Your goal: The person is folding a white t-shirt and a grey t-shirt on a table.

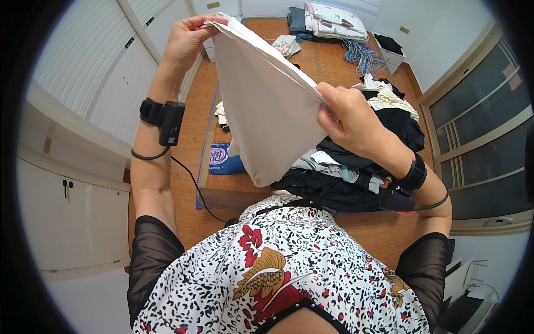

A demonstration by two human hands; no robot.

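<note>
A piece of white cloth (267, 106) hangs stretched between my two hands, its upper edge sloping down to the right. My left hand (192, 39), raised at the far left, pinches one top corner. Lower and nearer, my right hand (353, 117) grips the other end of that edge in closed fingers. The lower part of the cloth tapers to a loose point above the bed's near edge. What kind of garment or linen it is, I cannot tell. Black devices are strapped to both wrists.
A heap of dark and light clothes (356, 150) lies on the bed mat (328, 55) at right. A folded blue garment (225, 160) lies at its near left. Farther back are folded bedding (336, 21) and tangled blue hangers (364, 55). White cabinets (72, 206) line the left.
</note>
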